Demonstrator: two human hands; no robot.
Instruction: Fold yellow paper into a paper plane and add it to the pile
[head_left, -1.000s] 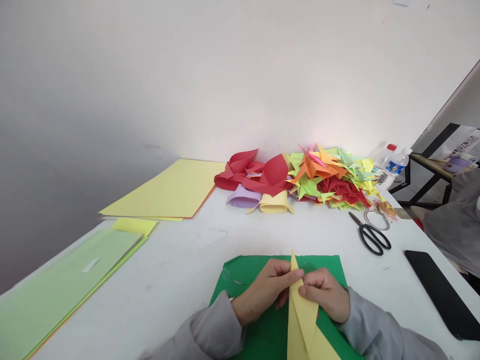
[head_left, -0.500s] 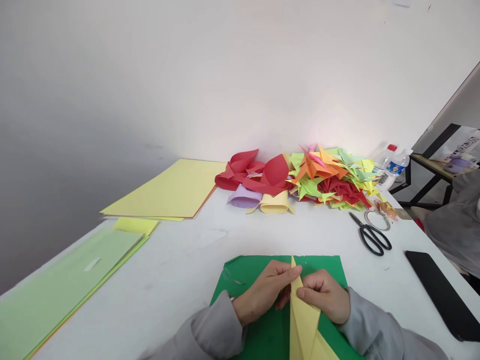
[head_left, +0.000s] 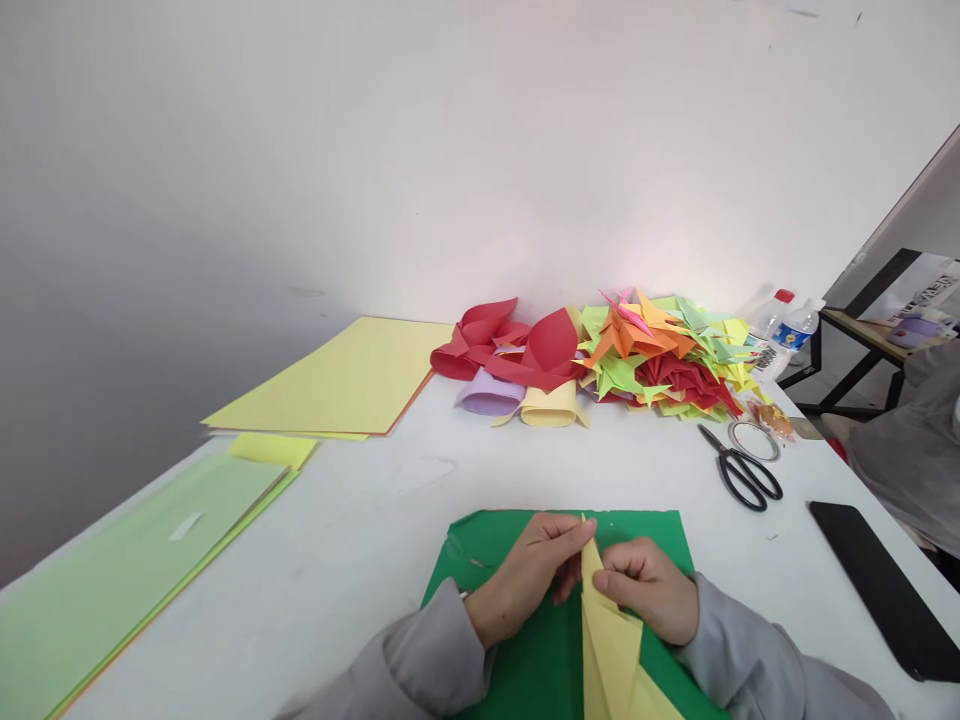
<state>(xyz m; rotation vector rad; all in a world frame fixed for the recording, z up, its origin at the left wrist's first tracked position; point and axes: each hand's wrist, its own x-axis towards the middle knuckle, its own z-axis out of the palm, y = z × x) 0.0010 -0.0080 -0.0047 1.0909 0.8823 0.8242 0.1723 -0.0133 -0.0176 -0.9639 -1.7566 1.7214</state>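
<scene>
A pale yellow sheet of folded paper [head_left: 613, 645] narrows to a point at its far end, its near part running out of view at the bottom. My left hand [head_left: 529, 575] pinches the pointed tip between thumb and fingers. On the right edge, just below the tip, my right hand [head_left: 651, 588] grips the paper, thumb on top and fingers curled beneath. Under both hands lies a green board [head_left: 525, 680] on the white table [head_left: 337, 570].
Black scissors [head_left: 742, 470] and a tape roll [head_left: 754, 441] lie at right, near a black phone-like slab [head_left: 885, 590]. Folded paper stars [head_left: 660, 350] and red paper curls [head_left: 551, 350] line the wall. Paper sheets [head_left: 345, 375] lie left. A person's grey sleeve [head_left: 907, 450] shows far right.
My left thumb and fingers have shifted slightly up toward the paper's tip. The right hand has moved a little along the edge, and a fold near it sits more raised.
</scene>
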